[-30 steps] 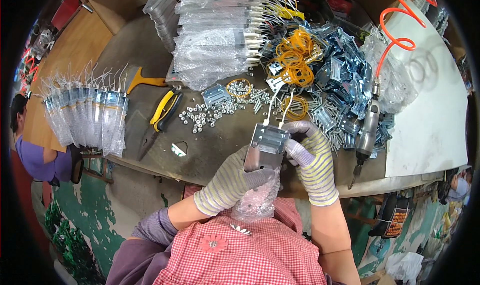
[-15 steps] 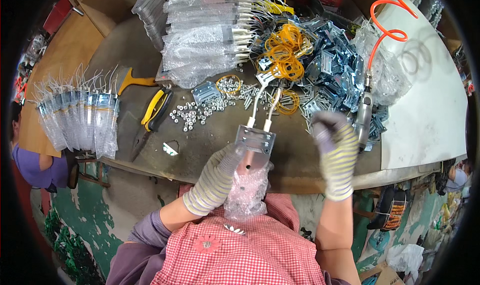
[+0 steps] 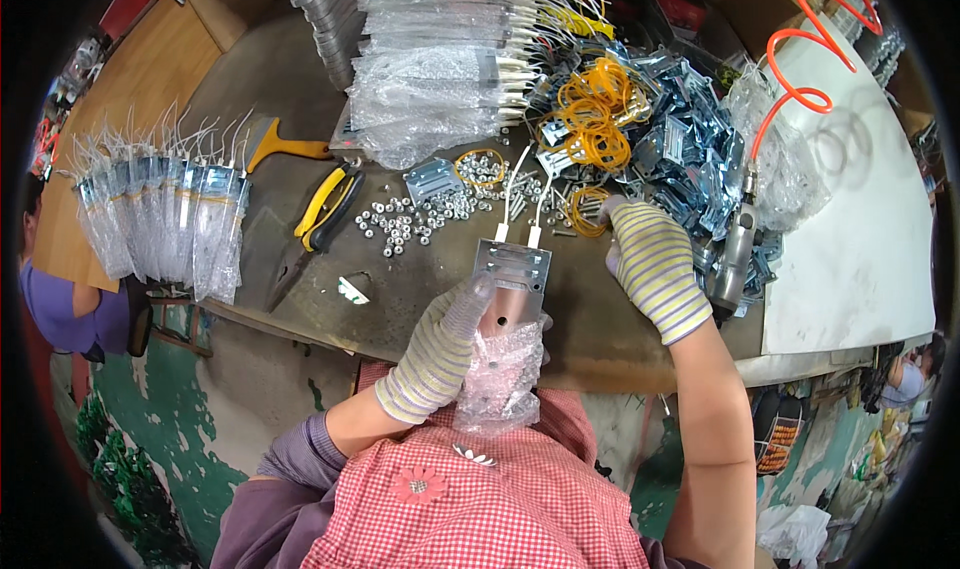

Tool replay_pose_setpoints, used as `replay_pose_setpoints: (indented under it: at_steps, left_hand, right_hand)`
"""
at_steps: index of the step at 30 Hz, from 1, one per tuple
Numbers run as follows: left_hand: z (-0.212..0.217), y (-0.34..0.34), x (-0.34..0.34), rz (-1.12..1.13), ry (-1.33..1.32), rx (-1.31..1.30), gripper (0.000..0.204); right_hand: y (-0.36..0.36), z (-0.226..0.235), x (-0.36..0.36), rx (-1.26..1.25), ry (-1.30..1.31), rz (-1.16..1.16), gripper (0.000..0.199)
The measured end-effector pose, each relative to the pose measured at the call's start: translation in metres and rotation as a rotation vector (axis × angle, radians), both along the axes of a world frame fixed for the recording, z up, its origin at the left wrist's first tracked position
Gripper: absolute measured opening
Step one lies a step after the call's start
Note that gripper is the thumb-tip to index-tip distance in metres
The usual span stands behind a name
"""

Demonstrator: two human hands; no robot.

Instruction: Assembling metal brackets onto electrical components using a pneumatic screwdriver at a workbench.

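My left hand (image 3: 440, 344), in a striped glove, is closed around a bubble-wrapped metal part (image 3: 512, 304) near the table's front edge. A shiny metal bracket sits across its bare upper end, and two white wires (image 3: 508, 204) run up from it toward the pile. My right hand (image 3: 655, 269), gloved the same way, reaches over the table with thumb and forefinger apart. Its fingertips are beside a loop of yellow rubber bands (image 3: 587, 212) and the loose screws there; what lies under the fingers is hidden. More rubber bands (image 3: 600, 99) lie heaped on metal brackets (image 3: 690, 139).
Loose nuts (image 3: 400, 224) lie scattered mid-table near yellow-handled pliers (image 3: 325, 214) and a yellow-handled scraper (image 3: 285, 147). Wrapped parts are stacked at the back (image 3: 430, 79) and bundled at left (image 3: 165, 219). An air screwdriver (image 3: 738, 254) on an orange coiled hose (image 3: 790, 94) rests right.
My right hand has moved up and forward from the table's front edge to the rubber bands and screws. My left hand still holds the wrapped part. The view has shifted slightly.
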State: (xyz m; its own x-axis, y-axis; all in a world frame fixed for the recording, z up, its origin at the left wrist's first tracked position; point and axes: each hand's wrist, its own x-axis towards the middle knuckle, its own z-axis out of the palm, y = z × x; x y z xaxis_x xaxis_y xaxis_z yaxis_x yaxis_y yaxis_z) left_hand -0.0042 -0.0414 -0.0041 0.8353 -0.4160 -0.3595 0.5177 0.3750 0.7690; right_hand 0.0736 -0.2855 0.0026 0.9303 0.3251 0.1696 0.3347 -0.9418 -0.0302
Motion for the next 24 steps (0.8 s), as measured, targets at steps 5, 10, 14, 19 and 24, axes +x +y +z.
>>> replay_pose_setpoints:
  at_steps: [5,10,14,19,24]
  left_hand:
    - [0.001,-0.001,-0.002,0.013,0.053,-0.033,0.067]
    - [0.004,-0.003,0.001,0.057,0.051,-0.089,0.066]
    - [-0.013,0.000,0.002,0.084,-0.041,-0.026,0.065]
    - [-0.002,-0.003,-0.001,0.069,0.038,-0.097,0.064]
    - [-0.007,-0.004,0.000,0.067,0.042,-0.120,0.062]
  right_hand:
    - [0.028,-0.004,0.006,0.413,-0.075,0.253,0.033]
    - [0.058,-0.002,0.007,-0.169,-0.083,0.196,0.015]
    - [0.076,0.003,-0.009,-0.171,-0.079,0.144,0.013]
    - [0.063,-0.012,0.006,-0.201,-0.241,0.189,0.012]
    - [0.040,-0.008,0.006,0.437,-0.280,0.249,0.016]
